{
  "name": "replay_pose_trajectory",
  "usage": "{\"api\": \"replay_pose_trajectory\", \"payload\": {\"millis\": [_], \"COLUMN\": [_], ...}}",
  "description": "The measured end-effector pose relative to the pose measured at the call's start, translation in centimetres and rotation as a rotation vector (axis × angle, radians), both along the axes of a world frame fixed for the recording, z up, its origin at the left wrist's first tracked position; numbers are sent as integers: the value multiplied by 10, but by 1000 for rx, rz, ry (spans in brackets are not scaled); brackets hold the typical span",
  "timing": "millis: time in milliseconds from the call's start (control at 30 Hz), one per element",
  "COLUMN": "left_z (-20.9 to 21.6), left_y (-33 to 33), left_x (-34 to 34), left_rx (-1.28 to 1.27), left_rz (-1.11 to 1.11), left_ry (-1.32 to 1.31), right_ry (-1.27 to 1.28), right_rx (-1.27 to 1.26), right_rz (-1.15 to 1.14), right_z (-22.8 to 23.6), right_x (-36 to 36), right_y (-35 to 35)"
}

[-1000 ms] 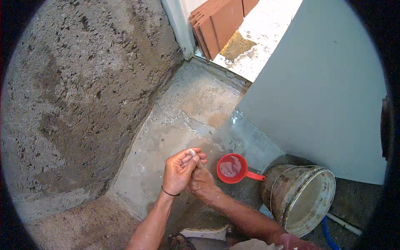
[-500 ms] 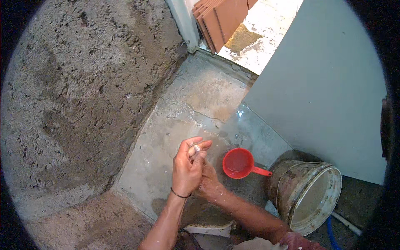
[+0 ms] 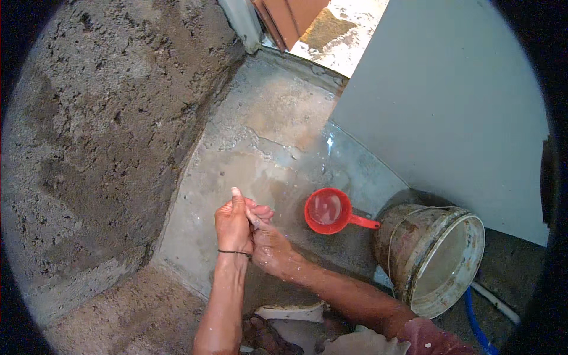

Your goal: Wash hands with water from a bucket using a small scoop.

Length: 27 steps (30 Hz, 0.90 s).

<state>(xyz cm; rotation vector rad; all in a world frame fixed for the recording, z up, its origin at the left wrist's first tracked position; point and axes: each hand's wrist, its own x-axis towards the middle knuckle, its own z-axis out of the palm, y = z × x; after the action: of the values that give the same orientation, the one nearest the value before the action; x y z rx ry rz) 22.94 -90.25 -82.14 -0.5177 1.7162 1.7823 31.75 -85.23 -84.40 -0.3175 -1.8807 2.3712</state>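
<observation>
Over the wet concrete floor [image 3: 260,160], beside the rough plastered wall [image 3: 100,130] on the left, the two hands meet, and what passes between them is hard to make out. The left hand [image 3: 234,223] is raised with its back to the camera, a thin dark band at the wrist; its fingers [image 3: 260,210] curl inward close together, the thumb sticking straight up. Whether they grip anything I cannot tell; the palm is hidden. The right hand [image 3: 271,248], wet and glistening, presses against the left from just beside and below it; its fingers are tucked behind the left hand and mostly out of sight.

Near the hands to the right, apart from them, a red plastic dipper [image 3: 326,210] lies on the floor holding a little water, its handle pointing toward a grimy bucket [image 3: 441,260]. A blue hose [image 3: 473,322] is cut off at the lower right edge behind the bucket.
</observation>
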Motion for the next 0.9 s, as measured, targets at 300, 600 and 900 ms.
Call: {"api": "replay_pose_trajectory", "payload": {"millis": [300, 600, 900], "left_z": [-25, -114, -58], "left_y": [-2, -79, -67], "left_x": [21, 3, -47], "left_rx": [278, 1295, 982], "left_rz": [-269, 818, 389], "left_ry": [39, -631, -259], "right_ry": [307, 130, -949], "right_rx": [1080, 837, 821], "right_rz": [-111, 631, -106], "right_z": [-79, -22, -294], "right_x": [14, 48, 72], "right_y": [3, 47, 137]}}
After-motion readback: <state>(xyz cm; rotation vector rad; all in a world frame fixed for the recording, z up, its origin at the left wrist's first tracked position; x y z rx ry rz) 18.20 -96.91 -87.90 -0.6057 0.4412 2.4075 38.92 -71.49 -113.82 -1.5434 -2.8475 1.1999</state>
